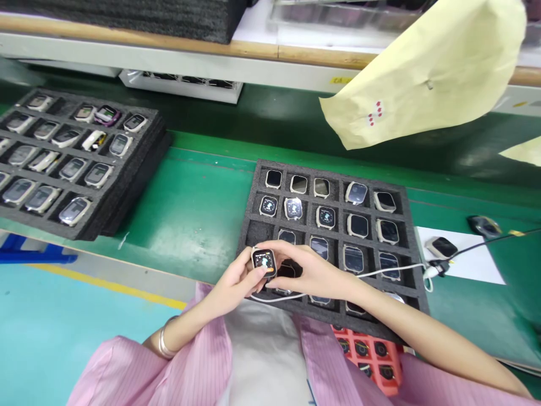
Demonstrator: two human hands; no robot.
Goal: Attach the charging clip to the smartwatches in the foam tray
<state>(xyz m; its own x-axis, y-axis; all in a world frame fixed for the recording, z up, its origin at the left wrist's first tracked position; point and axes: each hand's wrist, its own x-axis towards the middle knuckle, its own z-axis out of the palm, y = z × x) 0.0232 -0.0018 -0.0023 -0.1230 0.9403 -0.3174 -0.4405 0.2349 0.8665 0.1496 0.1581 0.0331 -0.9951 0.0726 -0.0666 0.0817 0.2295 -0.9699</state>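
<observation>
A smartwatch body (pixel 264 261) with a lit screen is held up in front of me, over the near left corner of a dark foam tray (pixel 333 169). My left hand (pixel 236 282) grips it, the thumb lying on the lower part of its screen. My right hand (pixel 310 270) reaches in from the right, with its fingers against the watch's upper edge and side. Rows of strapless watches sit in the tray's compartments; a few, such as a lit watch (pixel 293 208), show bright screens. A white cable (pixel 279 299) runs beneath my hands.
Another stacked foam tray (pixel 127 186) of watches stands at the left. On the right, a watch (pixel 442 247) lies on white paper (pixel 477 265) beside cable plugs. Yellow paper (pixel 426 79) hangs from the shelf above. A red tray (pixel 372 361) sits below the table edge.
</observation>
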